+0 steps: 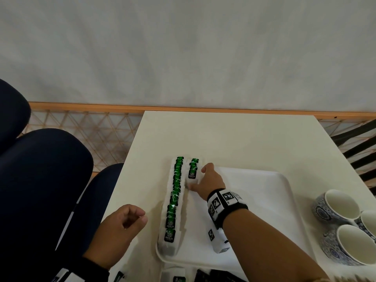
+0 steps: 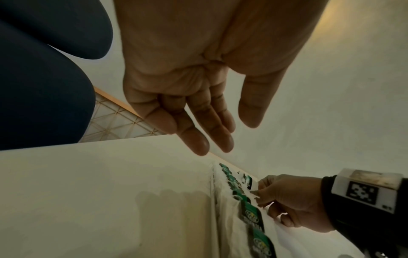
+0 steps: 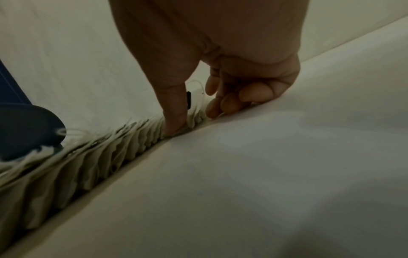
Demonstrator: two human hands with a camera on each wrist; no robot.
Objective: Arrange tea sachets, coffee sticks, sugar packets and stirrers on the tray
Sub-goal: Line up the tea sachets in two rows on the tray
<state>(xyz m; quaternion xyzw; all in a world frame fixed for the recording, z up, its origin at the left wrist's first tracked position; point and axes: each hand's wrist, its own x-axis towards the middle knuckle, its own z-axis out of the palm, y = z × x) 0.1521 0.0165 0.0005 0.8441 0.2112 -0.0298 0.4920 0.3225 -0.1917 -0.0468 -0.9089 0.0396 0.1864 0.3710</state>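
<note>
A white tray [image 1: 284, 180] lies on a white table [image 1: 223, 135]. A long row of green tea sachets [image 1: 175, 200] stands packed along the tray's left edge, also in the left wrist view [image 2: 251, 214] and the right wrist view [image 3: 88, 162]. A short second row of sachets [image 1: 192, 169] sits beside it at the far end. My right hand [image 1: 200, 178] pinches this short row, thumb at its near end and fingers curled at the far end [image 3: 195, 113]. My left hand [image 1: 138, 215] hovers over the table left of the tray, relaxed and holding nothing [image 2: 229, 134].
Three blue-and-white cups [image 1: 337, 206] stand on the table right of the tray. More tea sachets [image 1: 177, 275] and dark packets [image 1: 219, 275] lie at the table's near edge. Dark blue chair cushions [image 1: 40, 180] are at the left.
</note>
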